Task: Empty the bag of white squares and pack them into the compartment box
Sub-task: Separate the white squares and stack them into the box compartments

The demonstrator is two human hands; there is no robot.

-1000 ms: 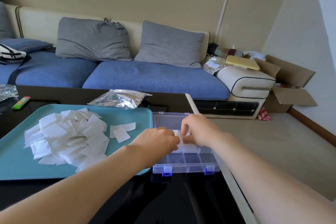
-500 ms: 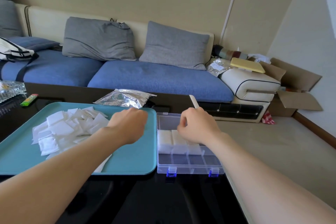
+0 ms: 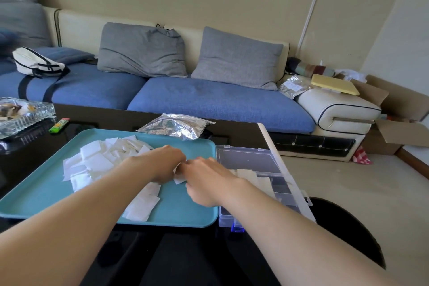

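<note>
Squares point(image 3: 97, 165) look light and floppy, so I'd pinch an edge. Left hand point(image 3: 166, 161) and right hand point(image 3: 209, 181) curl over one on the tray point(image 3: 181, 213); can't tell if either grips.

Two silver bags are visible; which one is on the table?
The crumpled bag just behind the teal tray; the other bag lies on the sofa's white armrest.

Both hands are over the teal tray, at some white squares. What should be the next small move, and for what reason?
Probably pinch the few loose white squares between the left hand and right hand into one stack, ready for the clear plastic compartment box. The grip looks blurred, several compartments look empty, and a big pile waits on the teal plastic tray.
</note>
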